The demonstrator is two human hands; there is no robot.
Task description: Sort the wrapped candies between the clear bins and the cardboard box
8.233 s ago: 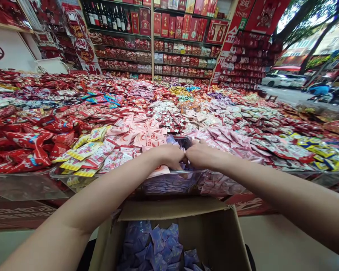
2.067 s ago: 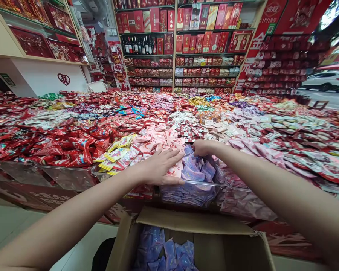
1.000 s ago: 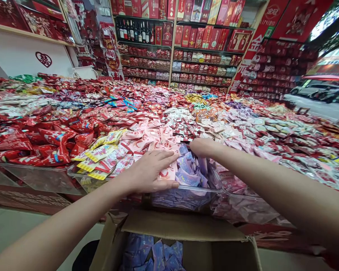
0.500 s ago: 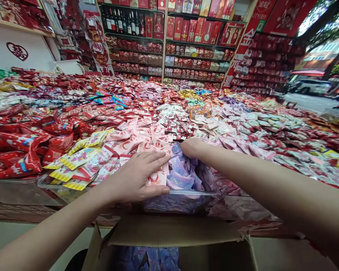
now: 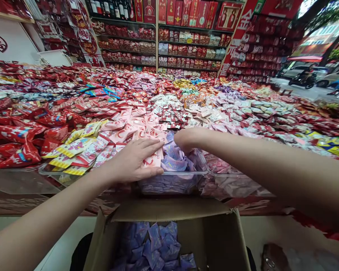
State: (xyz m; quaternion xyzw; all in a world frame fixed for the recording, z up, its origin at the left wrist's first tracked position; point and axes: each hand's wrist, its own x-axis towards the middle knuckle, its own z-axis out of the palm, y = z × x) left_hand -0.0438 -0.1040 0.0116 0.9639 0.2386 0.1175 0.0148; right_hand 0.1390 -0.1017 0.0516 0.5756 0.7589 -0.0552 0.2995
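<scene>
Resting palm-down at eight o'clock from the centre of my remote feed, the left hand (image 5: pixel 137 160) is lying loose and unclenched, its fingers pointing toward two o'clock over pale pink packets (image 5: pixel 138 130) and its thumb lying close by the front rim of a clear bin (image 5: pixel 186 172). Just off centre toward three o'clock, I am seeing the right hand (image 5: pixel 185 139) bending down at the wrist into that bin, its forearm running in from four o'clock. Its fingers are hiding among the purple packets (image 5: pixel 173 162), leaving me unable to tell whether they are grasping anything. Those packets are sitting just below centre, at six o'clock, some leaning on top and others showing through the bin's front wall.

Lower at six o'clock, I am looking into an open cardboard box (image 5: pixel 169 210), where a heap of matching packets (image 5: pixel 155 246) is lying mostly toward seven o'clock. At nine o'clock, yellow-edged packets (image 5: pixel 76 148) are overlapping near the pink ones, with shiny red packets (image 5: pixel 22 135) piling up farther out. Across the counter (image 5: pixel 14 205), mixed packets (image 5: pixel 169 107) are spreading back toward tall shelves (image 5: pixel 157 37) at twelve o'clock, and dark bottles (image 5: pixel 111 9) are standing there at eleven.
</scene>
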